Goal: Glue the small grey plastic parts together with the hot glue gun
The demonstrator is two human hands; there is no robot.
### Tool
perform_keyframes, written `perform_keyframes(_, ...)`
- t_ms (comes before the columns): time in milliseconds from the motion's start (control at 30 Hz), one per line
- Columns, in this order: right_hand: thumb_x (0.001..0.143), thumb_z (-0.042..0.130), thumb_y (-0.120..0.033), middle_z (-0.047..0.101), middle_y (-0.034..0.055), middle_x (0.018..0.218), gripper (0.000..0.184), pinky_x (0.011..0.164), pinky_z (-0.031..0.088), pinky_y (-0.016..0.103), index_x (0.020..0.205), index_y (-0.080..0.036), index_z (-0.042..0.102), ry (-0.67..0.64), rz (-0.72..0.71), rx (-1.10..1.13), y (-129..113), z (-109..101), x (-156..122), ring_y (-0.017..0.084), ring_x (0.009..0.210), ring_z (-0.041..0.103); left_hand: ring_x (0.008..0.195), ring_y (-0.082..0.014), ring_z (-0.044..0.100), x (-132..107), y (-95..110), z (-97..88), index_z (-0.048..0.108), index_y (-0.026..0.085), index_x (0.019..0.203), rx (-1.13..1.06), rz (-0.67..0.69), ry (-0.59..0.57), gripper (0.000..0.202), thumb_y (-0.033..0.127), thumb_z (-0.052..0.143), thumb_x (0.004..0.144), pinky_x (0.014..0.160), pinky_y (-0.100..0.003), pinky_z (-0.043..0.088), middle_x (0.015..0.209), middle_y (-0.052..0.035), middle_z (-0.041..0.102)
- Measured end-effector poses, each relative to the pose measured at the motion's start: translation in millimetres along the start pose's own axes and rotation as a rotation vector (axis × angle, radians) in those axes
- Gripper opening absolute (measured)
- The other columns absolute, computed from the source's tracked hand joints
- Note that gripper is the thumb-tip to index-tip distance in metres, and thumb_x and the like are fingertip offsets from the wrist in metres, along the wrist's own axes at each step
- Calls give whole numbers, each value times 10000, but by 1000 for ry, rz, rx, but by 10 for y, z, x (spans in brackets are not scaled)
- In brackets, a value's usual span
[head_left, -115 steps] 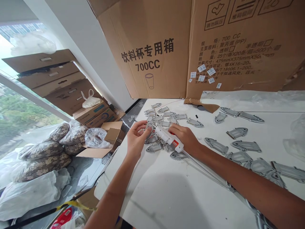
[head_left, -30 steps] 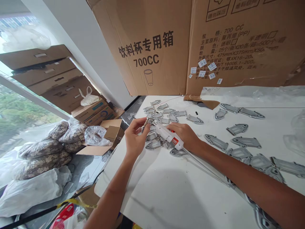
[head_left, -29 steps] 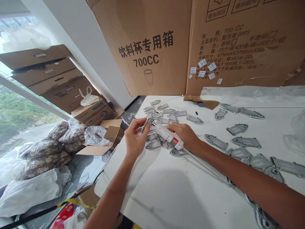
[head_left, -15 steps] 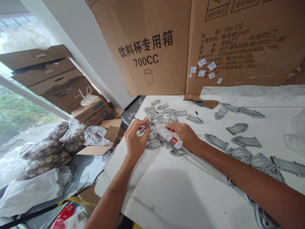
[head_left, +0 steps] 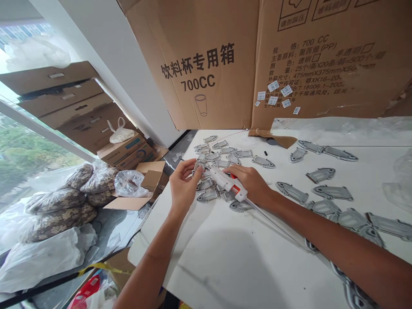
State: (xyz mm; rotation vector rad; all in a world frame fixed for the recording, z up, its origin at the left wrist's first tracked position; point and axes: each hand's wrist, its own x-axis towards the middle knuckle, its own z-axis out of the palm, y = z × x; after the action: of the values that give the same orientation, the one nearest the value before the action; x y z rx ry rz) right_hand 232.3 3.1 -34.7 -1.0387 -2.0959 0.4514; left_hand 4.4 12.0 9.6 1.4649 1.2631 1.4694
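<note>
My right hand (head_left: 249, 182) grips a white glue gun (head_left: 228, 184) with a red trigger, its nozzle pointing left toward my other hand. My left hand (head_left: 183, 186) pinches a small grey plastic piece (head_left: 198, 165) between thumb and fingers, right at the gun's tip. Both hands hover over a cluster of grey fish-shaped plastic pieces (head_left: 210, 195) on the white table (head_left: 244, 257). The gun's white cord (head_left: 277, 223) trails back along my right forearm.
More grey pieces (head_left: 331, 193) lie scattered across the table's right side. A large cardboard box (head_left: 257, 60) stands at the table's back. Left of the table's edge, on the floor, are an open small box (head_left: 149, 182), plastic bags (head_left: 64, 201) and stacked cardboard (head_left: 74, 107).
My left hand has turned the small piece and brought it closer to the gun's nozzle. The right hand and the gun have barely shifted.
</note>
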Motion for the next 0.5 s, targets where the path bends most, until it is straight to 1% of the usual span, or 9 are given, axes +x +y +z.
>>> perform_keyframes(100,855,611,-164,731,92,1097,378,791,480,317,1228,-212,642,65,-31,20,-6,-4,-5,245,932,686,873,-204,726,19,6,-5,741,210,1106,-69,-83,-18,419,414,883,769,713,-313,631,914,-47,735)
perform_keyframes(200,865,569,-146,726,77,1067,344,766,463,303,1194,-222,633,151,-35,51,-8,-8,-7,232,914,672,838,-204,742,24,29,-7,723,203,1123,-121,-147,-38,448,415,887,764,700,-312,626,895,-41,728)
perform_keyframes(333,830,558,-143,696,40,985,324,716,436,279,1139,-222,614,261,-10,71,19,3,-9,200,826,626,815,-192,740,17,45,-4,714,202,1133,-136,-170,-52,451,408,885,770,688,-298,615,898,-36,721)
perform_keyframes(500,793,567,-157,645,-3,898,312,691,418,265,1094,-234,596,284,18,62,53,14,-15,174,741,558,835,-186,721,4,39,0,715,202,1131,-138,-173,-94,443,416,876,779,691,-289,611,901,-43,723)
